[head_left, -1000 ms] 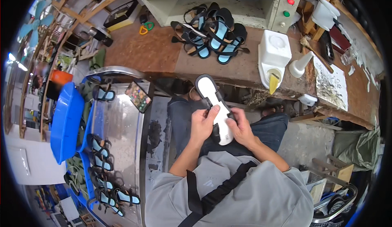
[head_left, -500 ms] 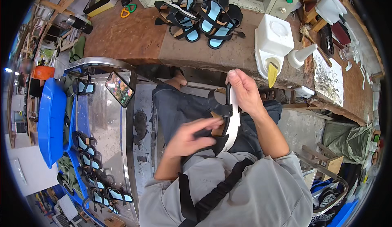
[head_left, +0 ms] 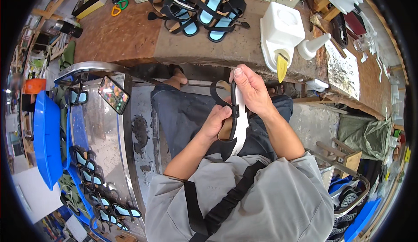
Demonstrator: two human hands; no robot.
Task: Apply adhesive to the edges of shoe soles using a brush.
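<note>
Over my lap, a black-strapped sandal (head_left: 241,126) with a white sole edge is held on its side between both hands. My right hand (head_left: 251,89) grips its far end, thumb on top. My left hand (head_left: 214,122) is closed on the strap and inner side near the middle, its thumb pressing by the strap; some of its fingers are hidden. On the bench beyond lies a pile of black sandals (head_left: 214,6) with light blue insoles. To the right of the pile stands a white plastic container (head_left: 283,26), a yellow flat tool (head_left: 282,67) sticking out of its front opening.
At left, a metal-edged table (head_left: 102,131) carries a phone (head_left: 114,95) and several sandals along its left side. A blue tub (head_left: 45,139) stands beyond it. Green-and-orange scissors (head_left: 118,8) lie on the wooden bench (head_left: 126,37). A white cone-shaped piece (head_left: 314,46) sits right of the container.
My left hand has gone from a blurred, outstretched position beside the sandal to gripping its strap and side. The right hand keeps its hold. The whole view has shifted slightly.
</note>
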